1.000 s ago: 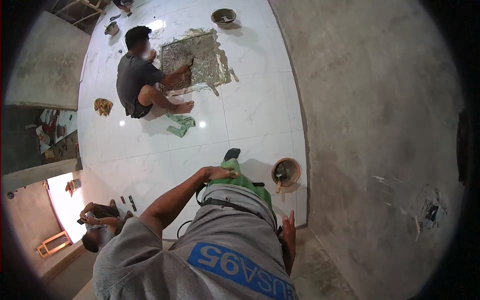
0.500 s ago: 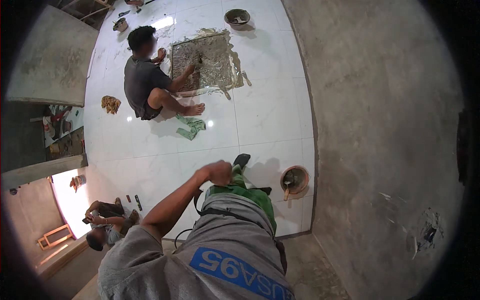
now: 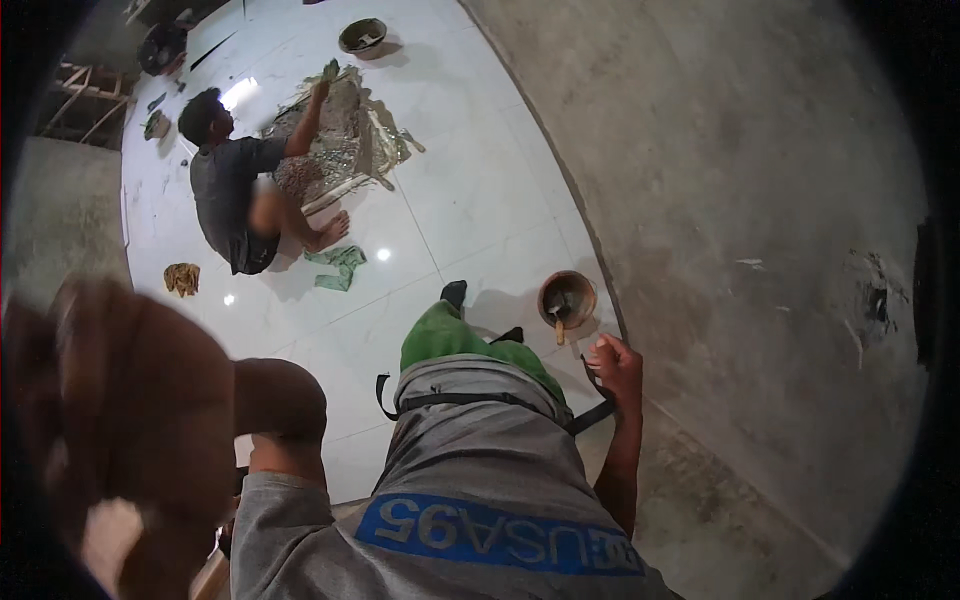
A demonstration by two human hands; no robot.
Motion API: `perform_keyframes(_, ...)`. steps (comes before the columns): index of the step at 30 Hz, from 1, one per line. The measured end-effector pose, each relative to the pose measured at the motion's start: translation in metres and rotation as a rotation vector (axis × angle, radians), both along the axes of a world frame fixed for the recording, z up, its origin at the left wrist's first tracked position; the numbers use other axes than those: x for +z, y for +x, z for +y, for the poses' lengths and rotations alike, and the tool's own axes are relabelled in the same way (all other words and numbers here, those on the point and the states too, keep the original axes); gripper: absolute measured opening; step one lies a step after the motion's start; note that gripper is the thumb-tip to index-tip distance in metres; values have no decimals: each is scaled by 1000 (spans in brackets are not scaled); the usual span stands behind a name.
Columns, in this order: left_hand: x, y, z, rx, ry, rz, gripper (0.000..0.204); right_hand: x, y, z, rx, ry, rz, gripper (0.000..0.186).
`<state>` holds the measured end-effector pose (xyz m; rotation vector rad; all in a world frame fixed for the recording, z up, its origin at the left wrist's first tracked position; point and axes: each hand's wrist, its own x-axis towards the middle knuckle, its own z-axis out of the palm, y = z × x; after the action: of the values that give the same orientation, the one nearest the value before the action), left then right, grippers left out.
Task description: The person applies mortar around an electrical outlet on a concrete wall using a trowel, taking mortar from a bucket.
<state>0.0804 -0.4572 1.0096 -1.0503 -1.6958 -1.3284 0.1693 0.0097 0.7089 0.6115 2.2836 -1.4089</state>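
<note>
My left hand (image 3: 135, 400) is raised close to the camera at the left, large and blurred. How its fingers are set, and whether they hold anything, is unclear. At my right side hangs my right hand (image 3: 617, 370), fingers curled closed, with no object showing in it. A black waist strap (image 3: 592, 416) passes beside its wrist. Nearest to this hand, on the white tiles, stands a round brown bucket (image 3: 590, 300). A trowel with a wooden handle (image 3: 560, 332) leans inside it.
Ahead on the left, a co-worker (image 3: 225, 190) squats by a patch of wet mortar (image 3: 335, 135), one arm raised over it. A green cloth (image 3: 338, 266) and a brown rag (image 3: 181, 279) lie nearby. Another bucket (image 3: 363, 38) stands beyond. A grey wall (image 3: 720, 180) runs along the right.
My left hand has risen from before my waist toward the camera. My right hand has come into view. The co-worker's arm has lifted off the mortar. The view has turned.
</note>
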Motion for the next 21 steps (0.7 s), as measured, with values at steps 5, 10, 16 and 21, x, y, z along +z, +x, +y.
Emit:
perform_keyframes(5, 6, -8, 86, -133, -24, -14, 40, -29, 49, 29, 18, 1, -108, 59)
perform_keyframes(10, -13, -14, 145, -127, 48, -98, 30, -24, 68, 32, 100, 97, -111, 53)
perform_keyframes(16, -55, -13, 211, -98, 182, -279, 19, 2, 66, 32, 241, 390, -131, 49)
perform_keyframes(21, -86, -3, 253, -75, 196, -440, 11, 27, 68, 36, -89, -62, 114, 48)
